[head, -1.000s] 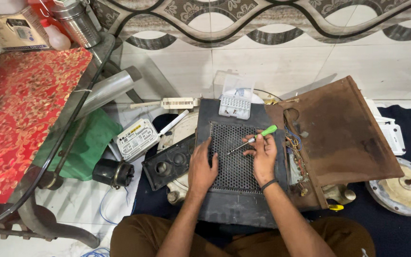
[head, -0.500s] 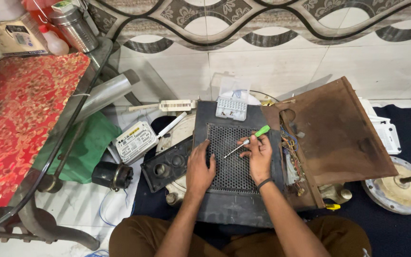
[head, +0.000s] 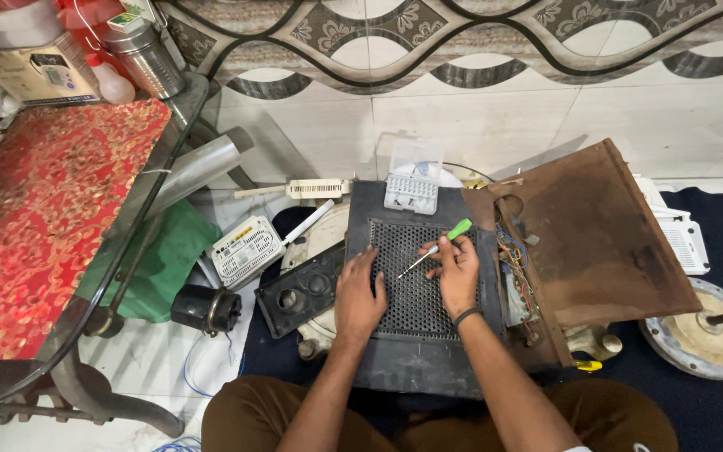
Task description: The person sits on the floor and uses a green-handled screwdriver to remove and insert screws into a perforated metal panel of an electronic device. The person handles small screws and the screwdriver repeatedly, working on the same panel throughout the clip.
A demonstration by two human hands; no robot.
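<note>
A dark metal case (head: 407, 360) with a perforated grille (head: 412, 289) lies on the floor in front of me. My left hand (head: 358, 297) rests flat on the grille's left edge, fingers spread. My right hand (head: 457, 269) holds a small screwdriver with a green handle (head: 438, 246), its tip pointing down-left onto the grille. A rusty brown panel (head: 592, 234) stands open to the right of the case, with coloured wires (head: 516, 251) at its hinge side.
A clear plastic bit box (head: 412, 191) sits at the case's far edge. A white router (head: 246, 249), a black plastic plate (head: 307, 289) and a black motor (head: 204, 308) lie left. A glass table with red cloth (head: 52, 218) stands at left; a round metal part (head: 705, 331) lies right.
The view has shifted slightly. My right hand has moved the screwdriver a little, and both hands stay on the grille.
</note>
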